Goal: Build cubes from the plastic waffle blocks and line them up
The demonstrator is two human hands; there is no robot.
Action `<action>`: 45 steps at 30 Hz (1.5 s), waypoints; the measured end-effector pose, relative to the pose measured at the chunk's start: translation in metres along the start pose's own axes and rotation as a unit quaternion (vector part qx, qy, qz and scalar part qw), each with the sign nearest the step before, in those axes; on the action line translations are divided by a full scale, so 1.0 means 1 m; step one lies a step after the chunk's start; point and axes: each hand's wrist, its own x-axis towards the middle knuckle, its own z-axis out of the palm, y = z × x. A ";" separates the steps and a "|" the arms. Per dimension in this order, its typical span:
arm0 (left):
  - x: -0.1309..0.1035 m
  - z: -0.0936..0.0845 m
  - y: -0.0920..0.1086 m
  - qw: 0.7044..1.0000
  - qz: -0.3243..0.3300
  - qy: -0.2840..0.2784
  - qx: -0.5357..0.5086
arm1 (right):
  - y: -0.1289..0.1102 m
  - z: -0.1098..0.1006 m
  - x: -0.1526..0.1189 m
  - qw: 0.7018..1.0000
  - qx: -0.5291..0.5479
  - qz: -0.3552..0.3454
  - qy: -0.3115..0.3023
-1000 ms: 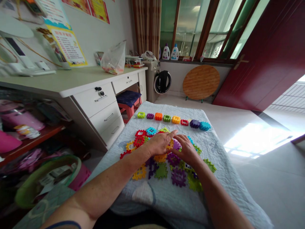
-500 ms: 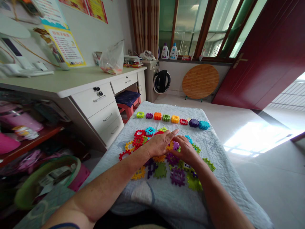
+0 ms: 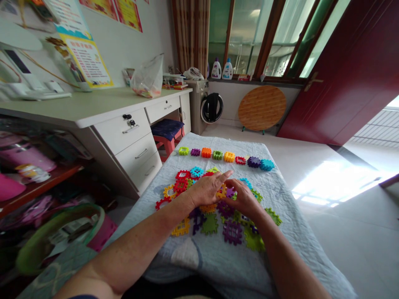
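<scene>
Over the pile of toothed plastic building tiles, my left hand [image 3: 205, 190] and my right hand [image 3: 242, 196] meet. Between them they grip an orange building tile [image 3: 221, 191]; fingers cover part of it. Under and around the hands lie loose tiles: a purple tile [image 3: 232, 231], a green tile [image 3: 210, 224], a yellow tile [image 3: 181, 227], a red tile [image 3: 180, 186] and a blue tile [image 3: 197, 172]. Beyond them runs a row of stacked tiles, with an orange stack [image 3: 206, 153], a dark purple stack [image 3: 253, 162] and a blue stack [image 3: 267, 165] among them.
A pale blue cloth [image 3: 183, 253] covers the table. To the left stands a desk with drawers [image 3: 124, 133], a plastic bag [image 3: 148, 79] on top. A stool [image 3: 168, 131], a washing machine [image 3: 199, 104] and a round wooden tabletop [image 3: 262, 107] are farther back.
The fingers of my right hand have shifted slightly around the orange tile, and more of it shows. My left hand stays nearly in place. The row and pile look unchanged.
</scene>
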 end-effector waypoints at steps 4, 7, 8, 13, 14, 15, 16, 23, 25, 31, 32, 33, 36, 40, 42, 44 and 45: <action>0.001 0.003 -0.003 0.999 0.021 0.021 -0.026 | 0.001 -0.002 0.000 1.000 0.007 0.014 0.013; 0.001 0.004 -0.004 0.998 0.027 0.034 -0.041 | 0.000 -0.005 0.000 1.000 0.018 0.017 0.016; 0.001 0.004 -0.004 0.998 0.027 0.035 -0.045 | 0.000 -0.005 0.001 0.999 0.022 0.019 0.015; -0.002 0.001 -0.002 0.995 0.020 0.046 -0.087 | -0.002 -0.011 0.001 0.999 0.038 0.032 0.012; -0.003 0.000 -0.002 0.993 0.011 0.050 -0.104 | -0.003 -0.012 0.001 0.998 0.039 0.036 0.014; -0.005 -0.001 -0.002 0.990 -0.004 0.054 -0.128 | -0.003 -0.012 0.001 0.998 0.039 0.039 0.018; -0.006 -0.001 -0.003 0.985 -0.024 0.056 -0.159 | -0.003 -0.013 0.001 0.998 0.039 0.041 0.023; -0.004 0.006 -0.008 0.866 -0.185 0.051 -0.462 | -0.002 -0.010 0.000 0.997 0.043 0.037 0.054; -0.003 0.008 -0.007 0.833 -0.213 0.048 -0.508 | -0.002 -0.008 0.000 0.997 0.043 0.035 0.056; -0.003 0.011 -0.006 0.845 -0.215 0.098 -0.480 | -0.001 -0.002 0.000 0.999 0.029 0.019 0.038; -0.003 0.011 -0.006 0.858 -0.206 0.110 -0.457 | -0.003 -0.002 0.001 0.999 0.019 0.009 0.042; -0.004 0.011 -0.007 0.871 -0.197 0.122 -0.433 | -0.005 -0.002 0.002 0.999 0.007 -0.001 0.048; -0.005 0.013 -0.010 0.893 -0.181 0.156 -0.381 | -0.018 -0.003 0.007 0.998 -0.039 -0.031 0.050; -0.007 0.015 -0.011 0.894 -0.183 0.187 -0.364 | -0.037 -0.005 0.018 0.995 -0.092 -0.039 0.021; -0.009 0.014 -0.010 0.884 -0.180 0.206 -0.378 | -0.045 -0.007 0.024 0.993 -0.115 -0.032 0.007; -0.012 0.011 -0.008 0.868 -0.185 0.215 -0.409 | -0.051 -0.008 0.030 0.990 -0.136 -0.034 -0.010; -0.013 0.008 -0.008 0.858 -0.191 0.214 -0.427 | -0.053 -0.009 0.032 0.988 -0.146 -0.037 -0.020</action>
